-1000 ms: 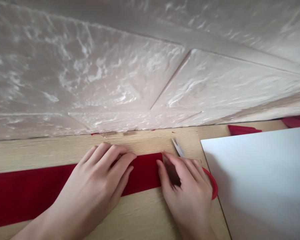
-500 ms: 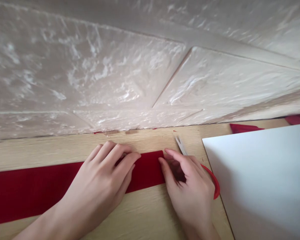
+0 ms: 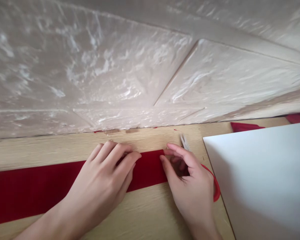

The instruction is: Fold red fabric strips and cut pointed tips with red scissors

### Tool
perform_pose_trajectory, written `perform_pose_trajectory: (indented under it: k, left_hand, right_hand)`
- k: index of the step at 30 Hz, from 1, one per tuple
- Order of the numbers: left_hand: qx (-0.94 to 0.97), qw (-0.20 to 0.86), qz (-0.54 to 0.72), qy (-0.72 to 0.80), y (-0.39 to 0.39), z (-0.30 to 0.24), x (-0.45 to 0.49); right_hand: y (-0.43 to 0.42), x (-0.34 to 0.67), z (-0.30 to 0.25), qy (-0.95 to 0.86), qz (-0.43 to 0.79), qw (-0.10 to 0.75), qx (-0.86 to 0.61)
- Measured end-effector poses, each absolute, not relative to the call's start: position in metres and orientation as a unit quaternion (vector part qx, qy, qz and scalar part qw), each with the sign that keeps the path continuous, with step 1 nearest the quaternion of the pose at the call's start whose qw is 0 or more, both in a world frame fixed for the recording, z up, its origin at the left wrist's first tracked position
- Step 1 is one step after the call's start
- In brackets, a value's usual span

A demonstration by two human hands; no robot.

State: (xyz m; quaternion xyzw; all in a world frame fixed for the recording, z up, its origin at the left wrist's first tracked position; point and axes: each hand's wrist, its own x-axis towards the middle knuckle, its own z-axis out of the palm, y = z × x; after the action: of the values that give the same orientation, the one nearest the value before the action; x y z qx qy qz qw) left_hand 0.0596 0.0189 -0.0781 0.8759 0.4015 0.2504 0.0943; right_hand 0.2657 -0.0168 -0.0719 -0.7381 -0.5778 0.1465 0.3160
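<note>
A wide dark red ribbon (image 3: 150, 170) stretches flat from the left edge to the middle of the table. My left hand (image 3: 107, 176) rests across it, fingers bent and closed on its upper part; the fingertips are partly hidden. At the ribbon's right end is my right hand (image 3: 190, 186), its thumb and a fingertip closed at the upper corner. Scissors (image 3: 184, 141) are behind and beneath my right hand. Their open blade tips show above it and a red handle loop (image 3: 216, 188) curves out to its right; whether the other fingers hold them is hidden.
A white board (image 3: 262, 173) covers the right side of the wooden table (image 3: 145, 213). Red pieces of material (image 3: 246, 127) lie behind the board. A pale textured wall (image 3: 115, 73) rises along the table's back edge, with small red scraps at its foot.
My right hand has shifted slightly, its fingers lifting a little at the ribbon's end. The scissors have moved slightly to the right with it. My left hand is almost unmoved.
</note>
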Motion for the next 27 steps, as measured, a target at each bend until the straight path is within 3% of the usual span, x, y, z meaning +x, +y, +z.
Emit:
perform_pose_trajectory:
  k: [7,18,27]
  left_hand:
    - [0.884,0.088,0.222,0.403,0.02,-0.07,0.057]
    - [0.906,0.082,0.153,0.385,0.035,-0.053,0.096]
    - [0.904,0.064,0.208,0.368,0.04,-0.065,0.114]
  right_hand:
    - [-0.017,0.266,-0.07,-0.581,0.111,0.314,-0.743]
    - [-0.015,0.266,-0.067,-0.564,0.172,0.329,-0.738]
    - [-0.019,0.267,-0.064,-0.545,0.213,0.359,-0.728]
